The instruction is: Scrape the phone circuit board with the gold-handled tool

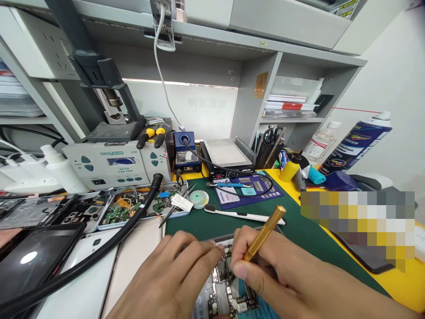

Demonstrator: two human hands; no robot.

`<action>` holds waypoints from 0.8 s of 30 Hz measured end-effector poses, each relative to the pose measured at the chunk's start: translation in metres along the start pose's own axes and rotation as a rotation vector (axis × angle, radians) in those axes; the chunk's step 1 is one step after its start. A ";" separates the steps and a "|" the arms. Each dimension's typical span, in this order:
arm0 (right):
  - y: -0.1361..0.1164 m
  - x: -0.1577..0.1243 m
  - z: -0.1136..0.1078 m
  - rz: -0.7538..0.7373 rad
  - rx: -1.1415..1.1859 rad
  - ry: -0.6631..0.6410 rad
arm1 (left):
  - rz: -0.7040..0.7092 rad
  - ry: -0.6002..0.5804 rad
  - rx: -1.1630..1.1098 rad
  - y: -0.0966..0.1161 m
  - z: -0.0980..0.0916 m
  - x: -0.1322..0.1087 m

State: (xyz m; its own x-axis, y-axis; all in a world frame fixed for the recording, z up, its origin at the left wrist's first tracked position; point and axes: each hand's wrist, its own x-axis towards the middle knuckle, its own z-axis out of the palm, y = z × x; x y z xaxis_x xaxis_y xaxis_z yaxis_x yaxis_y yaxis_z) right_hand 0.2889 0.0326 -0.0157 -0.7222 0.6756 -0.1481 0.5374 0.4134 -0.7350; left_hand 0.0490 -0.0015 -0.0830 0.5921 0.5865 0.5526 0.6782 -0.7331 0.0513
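Note:
An opened phone (222, 292) with its circuit board bared lies on the green mat (299, 230) at the bottom centre. My left hand (169, 279) rests on the phone's left side, fingers pressed flat along its edge. My right hand (265, 270) pinches a gold-handled screwdriver (264, 232), its tip down on the board near the phone's top. The tip itself is hidden behind my fingers.
A white toothbrush (244, 215) and a solder-wick reel (200, 198) lie just beyond the phone. A tray of phone parts (133, 206), a black hose (109, 241) and dismantled phones (36, 252) fill the left. A soldering station (113, 164), bottles (290, 170) and a spray can (355, 144) stand behind.

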 end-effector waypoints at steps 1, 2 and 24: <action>0.000 0.000 0.000 -0.016 -0.010 -0.010 | 0.000 -0.002 0.002 -0.001 0.001 0.000; -0.001 0.000 0.000 -0.032 -0.020 -0.017 | -0.003 -0.007 0.005 -0.001 0.002 0.000; 0.015 0.010 0.006 0.043 0.536 0.151 | 0.027 0.035 0.056 -0.004 -0.006 0.001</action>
State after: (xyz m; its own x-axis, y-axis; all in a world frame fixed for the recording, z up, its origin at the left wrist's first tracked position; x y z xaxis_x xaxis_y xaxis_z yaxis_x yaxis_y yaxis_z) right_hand 0.2872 0.0419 -0.0325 -0.6130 0.7813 -0.1176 0.2394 0.0419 -0.9700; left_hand 0.0443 0.0000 -0.0780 0.5956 0.5540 0.5816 0.6864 -0.7271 -0.0103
